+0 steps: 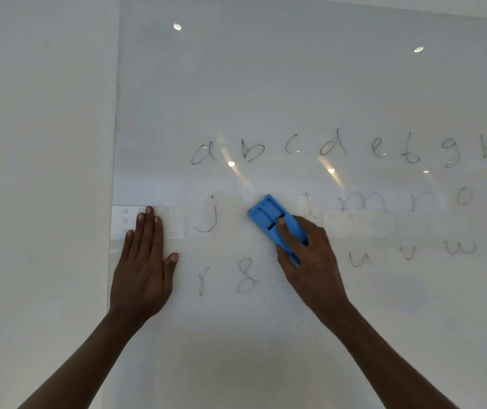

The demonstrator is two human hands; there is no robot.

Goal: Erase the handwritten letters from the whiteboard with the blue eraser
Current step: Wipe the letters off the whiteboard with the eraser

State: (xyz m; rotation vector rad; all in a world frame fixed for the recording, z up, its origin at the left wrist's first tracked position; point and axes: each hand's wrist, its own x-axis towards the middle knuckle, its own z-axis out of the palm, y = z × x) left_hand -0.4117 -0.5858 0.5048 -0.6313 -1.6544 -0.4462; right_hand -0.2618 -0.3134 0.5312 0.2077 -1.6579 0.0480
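Note:
A glossy whiteboard (295, 84) fills the view, with three rows of thin handwritten letters (333, 146). The top row runs from "a" to "h". The middle row shows "j" (206, 215), then a wiped gap, then "l m n o p". The bottom row has "r s" at the left and "u v w x" at the right. My right hand (310, 261) grips the blue eraser (268, 215) and presses it flat on the board, tilted up-left, between "j" and "l". My left hand (144, 261) lies flat on the board near its left edge, fingers together, holding nothing.
The board's left edge (115, 172) meets a plain white wall (41, 172). Ceiling lights and a room reflect in the glossy surface. The lower part of the board carries no writing.

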